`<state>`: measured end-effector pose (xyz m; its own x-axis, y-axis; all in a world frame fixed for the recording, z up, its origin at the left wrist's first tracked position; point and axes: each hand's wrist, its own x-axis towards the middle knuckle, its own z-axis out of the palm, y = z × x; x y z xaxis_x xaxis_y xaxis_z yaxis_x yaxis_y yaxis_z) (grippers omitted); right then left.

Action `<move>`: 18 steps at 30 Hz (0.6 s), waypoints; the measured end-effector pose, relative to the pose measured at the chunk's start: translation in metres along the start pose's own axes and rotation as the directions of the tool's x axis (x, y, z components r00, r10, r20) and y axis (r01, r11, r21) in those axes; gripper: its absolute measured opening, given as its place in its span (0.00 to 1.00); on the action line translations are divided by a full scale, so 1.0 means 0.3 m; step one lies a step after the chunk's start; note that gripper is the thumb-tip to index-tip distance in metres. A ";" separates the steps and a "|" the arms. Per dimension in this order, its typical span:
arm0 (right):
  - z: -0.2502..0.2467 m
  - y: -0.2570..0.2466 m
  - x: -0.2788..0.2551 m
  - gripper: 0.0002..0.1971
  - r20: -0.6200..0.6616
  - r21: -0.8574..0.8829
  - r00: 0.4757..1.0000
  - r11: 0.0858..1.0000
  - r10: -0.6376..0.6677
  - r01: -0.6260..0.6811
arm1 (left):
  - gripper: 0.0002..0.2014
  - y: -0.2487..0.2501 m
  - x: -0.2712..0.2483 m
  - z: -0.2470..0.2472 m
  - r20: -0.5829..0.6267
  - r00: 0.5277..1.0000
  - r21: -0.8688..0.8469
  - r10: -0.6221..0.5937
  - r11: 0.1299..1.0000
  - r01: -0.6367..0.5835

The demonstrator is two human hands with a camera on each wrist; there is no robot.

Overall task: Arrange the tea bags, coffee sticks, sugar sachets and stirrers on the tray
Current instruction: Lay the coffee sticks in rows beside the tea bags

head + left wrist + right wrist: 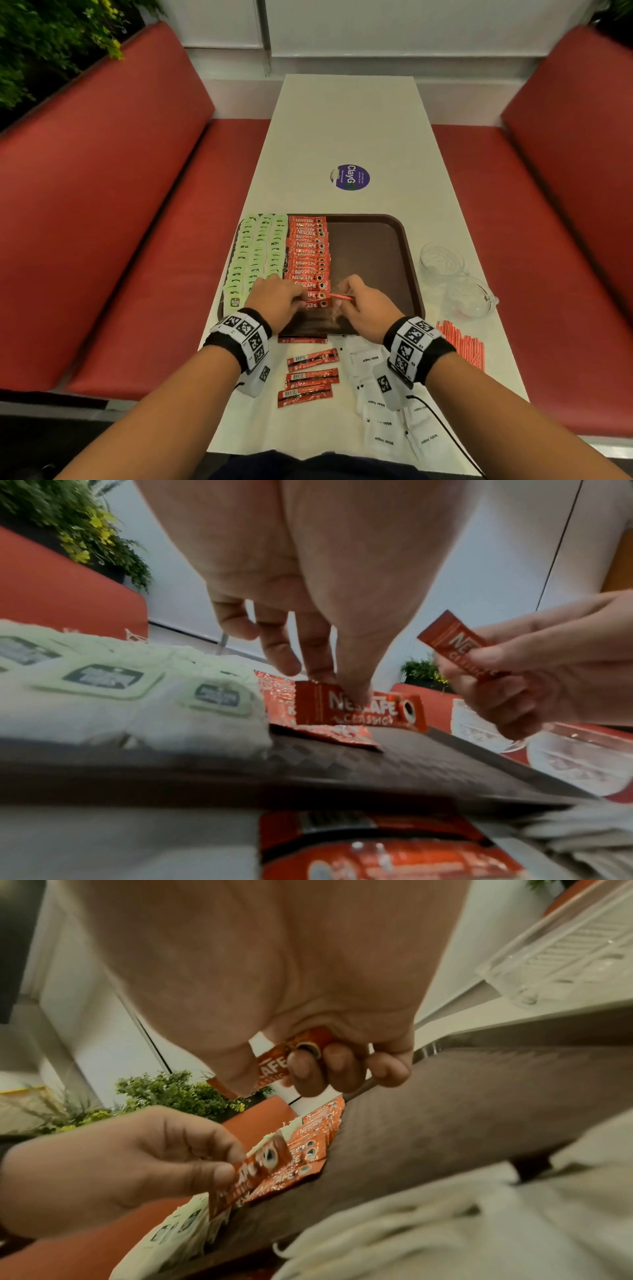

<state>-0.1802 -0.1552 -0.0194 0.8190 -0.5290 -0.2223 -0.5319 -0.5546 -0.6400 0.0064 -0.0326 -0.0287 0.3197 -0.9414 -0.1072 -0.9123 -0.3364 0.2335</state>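
Midway along a white table (pixel 346 130), a brown tray (pixel 373 253) carried rows of green tea bags (pixel 255 253) and a column of red Nescafé coffee sticks (pixel 310 253). The person's left hand (pixel 277 299) pinched one coffee stick (pixel 356 710) at the near end of that column, just above the tray, while the right hand (pixel 364 305) gripped a second stick (pixel 340 296) above the tray's bare part. Loose coffee sticks (pixel 310 377), white sugar sachets (pixel 383 428) and red striped stirrers (pixel 464 344) lay on the table near the tray, beside two glass cups (pixel 459 281).
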 end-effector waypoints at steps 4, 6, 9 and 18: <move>-0.010 0.018 0.000 0.06 -0.005 0.034 0.999 0.999 0.041 -0.041 | 0.08 -0.008 0.052 0.027 0.096 0.994 0.098 -0.061 0.994 0.052; -0.015 0.025 0.008 0.05 0.000 0.048 0.998 0.997 0.061 -0.061 | 0.09 -0.001 0.070 0.037 0.114 0.991 0.133 -0.065 0.990 0.049; -0.016 0.026 0.013 0.04 0.001 0.045 0.998 0.997 0.067 -0.067 | 0.11 -0.003 0.088 0.048 0.089 0.994 0.161 -0.059 0.986 0.044; -0.010 0.030 0.031 0.04 0.004 0.021 0.996 0.996 0.089 -0.090 | 0.10 -0.008 0.086 0.048 0.131 0.991 0.161 -0.039 0.987 0.018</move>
<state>-0.1780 -0.1670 -0.0251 0.7689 -0.5741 -0.2813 -0.5984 -0.4913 -0.6328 0.0133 -0.0558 -0.0460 0.3189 -0.9163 -0.2421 -0.9358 -0.3449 0.0730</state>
